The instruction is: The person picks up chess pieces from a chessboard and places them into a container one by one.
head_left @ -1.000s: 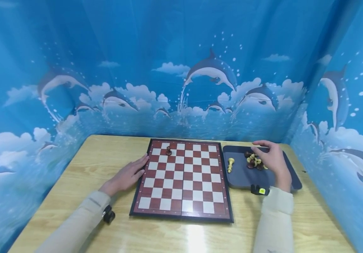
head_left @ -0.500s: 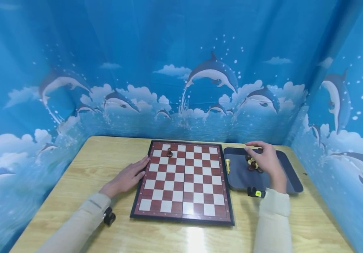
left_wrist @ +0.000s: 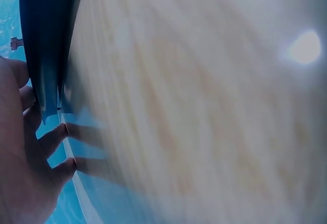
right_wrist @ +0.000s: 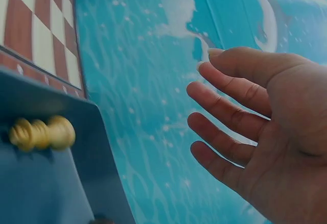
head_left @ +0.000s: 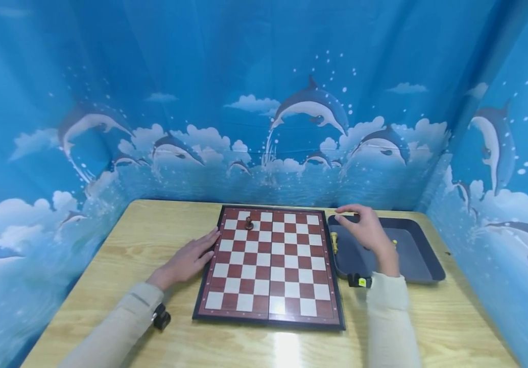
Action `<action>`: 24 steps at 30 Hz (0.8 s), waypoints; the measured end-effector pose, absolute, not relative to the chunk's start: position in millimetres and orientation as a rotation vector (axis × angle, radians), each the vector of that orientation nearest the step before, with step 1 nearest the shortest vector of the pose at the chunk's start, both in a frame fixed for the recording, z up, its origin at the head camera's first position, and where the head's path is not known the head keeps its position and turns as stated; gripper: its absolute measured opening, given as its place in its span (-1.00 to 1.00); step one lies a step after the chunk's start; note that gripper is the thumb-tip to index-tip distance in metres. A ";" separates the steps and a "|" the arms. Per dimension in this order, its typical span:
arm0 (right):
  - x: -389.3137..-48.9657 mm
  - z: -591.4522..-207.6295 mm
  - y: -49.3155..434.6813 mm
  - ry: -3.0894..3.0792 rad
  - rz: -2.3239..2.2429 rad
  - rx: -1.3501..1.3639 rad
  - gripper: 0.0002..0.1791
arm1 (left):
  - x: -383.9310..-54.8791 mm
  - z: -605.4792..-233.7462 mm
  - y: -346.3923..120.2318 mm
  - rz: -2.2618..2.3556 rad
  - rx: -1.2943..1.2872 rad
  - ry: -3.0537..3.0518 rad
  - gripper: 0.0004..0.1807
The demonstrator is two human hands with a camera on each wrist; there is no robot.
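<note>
A red-and-white checkered chessboard (head_left: 268,276) lies on the table, one dark brown chess piece (head_left: 249,223) standing near its far left corner. My left hand (head_left: 188,261) rests its fingertips on the board's left edge; in the left wrist view its fingers (left_wrist: 30,99) touch the dark side of the board. Over the left part of a grey tray (head_left: 415,255) hovers my right hand (head_left: 367,232). Its fingers (right_wrist: 219,104) are extended, thumb near the index tip, with nothing visible between them. A pale yellow chess piece (right_wrist: 43,133) lies on its side in the tray, beside this hand.
The tray stands just right of the board, and my right hand hides most of the pieces in it; a yellow bit (head_left: 394,242) shows past the wrist. A blue dolphin-print curtain (head_left: 227,128) closes off the back and sides of the wooden table (head_left: 153,225).
My right hand has moved left across the tray, from over the piled pieces toward the board. The yellow piece has shifted toward the tray's left wall. My left hand stays at the board's edge.
</note>
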State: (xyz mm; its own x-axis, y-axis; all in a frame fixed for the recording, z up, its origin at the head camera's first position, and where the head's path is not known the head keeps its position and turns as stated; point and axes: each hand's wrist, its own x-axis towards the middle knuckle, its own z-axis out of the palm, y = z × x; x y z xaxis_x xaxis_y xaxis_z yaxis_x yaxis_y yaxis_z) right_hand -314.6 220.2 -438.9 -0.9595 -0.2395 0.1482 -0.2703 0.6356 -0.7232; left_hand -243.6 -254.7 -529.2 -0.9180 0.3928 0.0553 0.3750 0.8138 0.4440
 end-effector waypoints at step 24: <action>-323.5 -464.3 102.8 -2.949 1.237 0.994 -0.65 | -240.4 -526.4 -253.2 0.726 0.623 2.950 -0.38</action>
